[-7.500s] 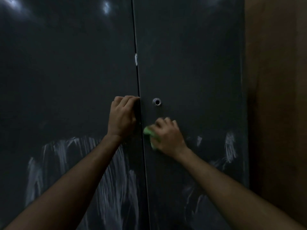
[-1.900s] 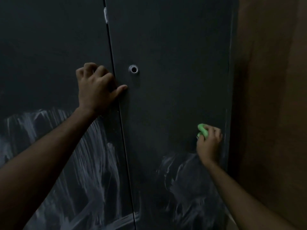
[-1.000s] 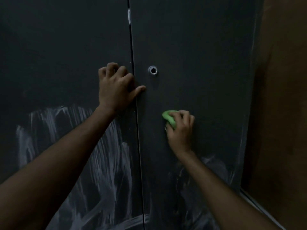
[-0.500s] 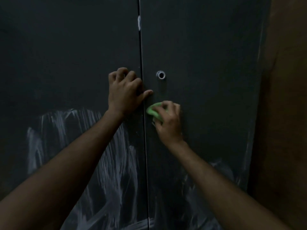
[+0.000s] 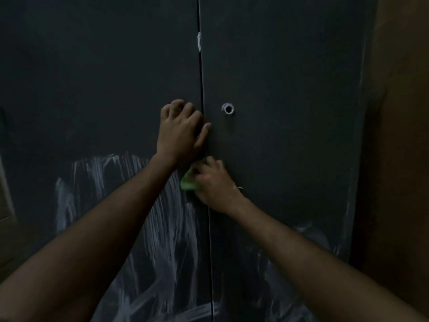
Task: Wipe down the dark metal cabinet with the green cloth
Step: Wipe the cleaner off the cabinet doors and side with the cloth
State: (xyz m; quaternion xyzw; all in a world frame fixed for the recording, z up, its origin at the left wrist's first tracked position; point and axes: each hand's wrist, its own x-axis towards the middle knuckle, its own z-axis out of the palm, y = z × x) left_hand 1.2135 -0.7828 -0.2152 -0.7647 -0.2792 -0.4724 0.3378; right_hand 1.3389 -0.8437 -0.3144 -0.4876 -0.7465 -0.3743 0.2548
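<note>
Under right hand [image 5: 214, 183], green cloth [image 5: 187, 183] pressed on cabinet [image 5: 290, 89].

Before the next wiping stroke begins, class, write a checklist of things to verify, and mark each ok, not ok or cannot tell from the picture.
1. Green cloth in the right hand: ok, the fingers curl over it.
2. Cloth against the cabinet: ok, it sits at the seam between the doors.
3. Left hand bracing the left door: ok, it rests beside the seam.
4. White streaks cleared: not ok, they cover the lower left door and part of the right door.
5. Round lock hole free of the hands: ok.
6. Doors latched: cannot tell.
</note>
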